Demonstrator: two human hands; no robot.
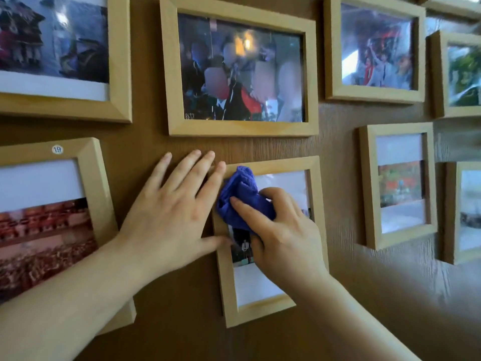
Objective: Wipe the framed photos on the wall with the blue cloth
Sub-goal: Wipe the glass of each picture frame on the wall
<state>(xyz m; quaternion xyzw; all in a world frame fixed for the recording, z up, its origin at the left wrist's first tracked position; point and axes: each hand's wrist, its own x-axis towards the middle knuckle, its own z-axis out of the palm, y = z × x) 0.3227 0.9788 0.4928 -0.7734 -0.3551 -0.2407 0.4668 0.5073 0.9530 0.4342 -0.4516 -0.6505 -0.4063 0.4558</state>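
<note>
**Two hands at one small frame**

Two bare hands are working at a small upright wooden frame [270,162] hanging low in the middle of a brown wood-grain wall [145,131]. The right hand [283,230] is lying over the glass of this frame, its grip closed around a bunched blue cloth [242,196], with the index finger stretched across the cloth and the rest of the fingers curled behind it. The cloth is pressing on the upper left part of the glass, its top edge reaching the frame's top rail.

The left hand [171,204] is resting flat and open on the wall just beside the frame, fingers spread; its fingertips are touching the frame's top left corner and its thumb is lying against the left rail.

Directly above is hanging a larger landscape frame [242,128] with a group photo. To the left, a frame carrying a round sticker marked 19 [57,149] is partly hidden by the left forearm. More frames are hanging to the right, well apart from the hands.
</note>
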